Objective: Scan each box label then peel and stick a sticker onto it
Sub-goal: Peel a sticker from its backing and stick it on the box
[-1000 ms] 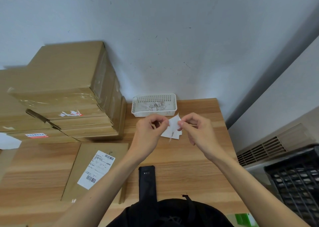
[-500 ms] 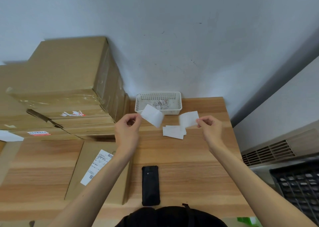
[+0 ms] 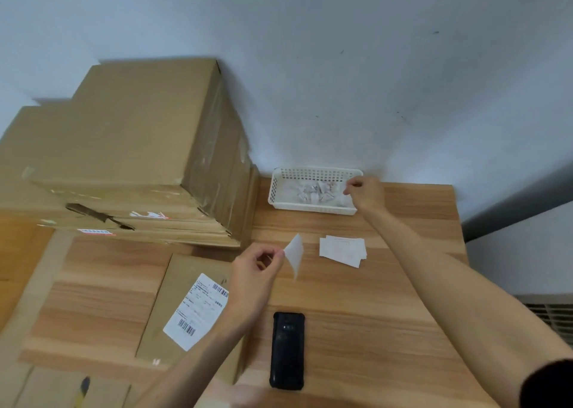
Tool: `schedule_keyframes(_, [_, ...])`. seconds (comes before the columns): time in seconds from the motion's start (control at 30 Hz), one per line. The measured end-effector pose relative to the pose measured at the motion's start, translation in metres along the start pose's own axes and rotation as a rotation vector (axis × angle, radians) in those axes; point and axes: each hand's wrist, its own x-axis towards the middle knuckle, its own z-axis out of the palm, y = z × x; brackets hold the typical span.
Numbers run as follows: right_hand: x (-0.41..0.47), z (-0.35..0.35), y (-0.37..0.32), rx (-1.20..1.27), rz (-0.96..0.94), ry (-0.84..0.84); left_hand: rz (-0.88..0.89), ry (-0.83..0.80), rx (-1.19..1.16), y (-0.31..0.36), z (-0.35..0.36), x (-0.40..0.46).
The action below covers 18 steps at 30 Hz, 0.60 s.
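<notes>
Cardboard stack (image 3: 124, 159) flanks white basket (image 3: 313, 210); black scanner (image 3: 286, 350) lies near

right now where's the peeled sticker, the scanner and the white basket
peeled sticker (image 3: 295, 252), head view, middle of the white sheet
scanner (image 3: 287, 350), head view, centre of its black body
white basket (image 3: 310, 174), head view, far perforated wall

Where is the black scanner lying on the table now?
In the head view the black scanner lies flat near the table's front edge, just right of the labelled box and below the left hand.
</notes>
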Motion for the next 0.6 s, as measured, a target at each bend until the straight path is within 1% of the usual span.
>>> schedule_keyframes(0.2, [0.022,0.014,0.000,-0.107,0.058,0.023,-0.018,-0.022,0.037,-0.008,0.005,0.015])
schedule_keyframes(0.3, [0.024,0.018,0.000,-0.108,0.080,0.037,-0.015,-0.017,0.054,-0.009,0.007,0.019])
schedule_keyframes(0.47, [0.004,0.016,-0.009,0.011,0.092,0.085,-0.008,0.019,0.052,-0.008,0.005,0.025])
schedule_keyframes(0.53, [-0.027,0.019,-0.019,0.093,0.067,0.046,0.004,0.049,0.048,-0.009,0.003,0.027])
schedule_keyframes(0.6, [-0.074,0.025,-0.028,0.202,0.037,-0.042,0.035,0.067,0.054,-0.012,0.001,0.026])
